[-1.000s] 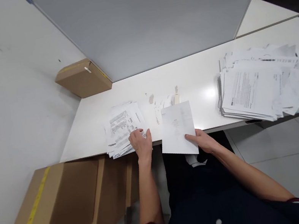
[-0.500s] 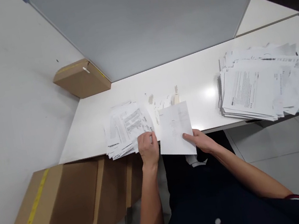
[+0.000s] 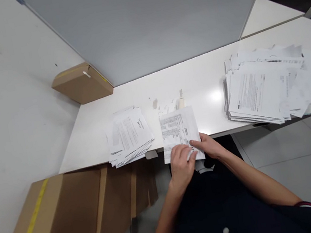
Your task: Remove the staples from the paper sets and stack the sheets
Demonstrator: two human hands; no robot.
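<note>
A printed sheet of paper (image 3: 174, 123) with dense text blocks lies on top of the papers held at the table's front edge. My right hand (image 3: 208, 145) grips their right side, thumb on top and fingers underneath. Over the lower part of the sheet is my left hand (image 3: 182, 164), fingers bent and thumb close to them, closed on the sheet's near edge. To the left sits a pile of printed papers (image 3: 130, 133), slightly fanned, with some corners past the table edge.
A larger, untidy heap of papers (image 3: 262, 89) covers the right of the white table (image 3: 197, 81). Behind the held sheet is a small cream-coloured object (image 3: 181, 102). One cardboard box (image 3: 83, 83) stands at the back left; taped cardboard boxes (image 3: 53, 219) stand below on the left. A grey panel (image 3: 150, 21) rises behind.
My left hand has moved right, from the left pile onto the held papers. A densely printed sheet now covers the paler one, and the left pile shows a different top page.
</note>
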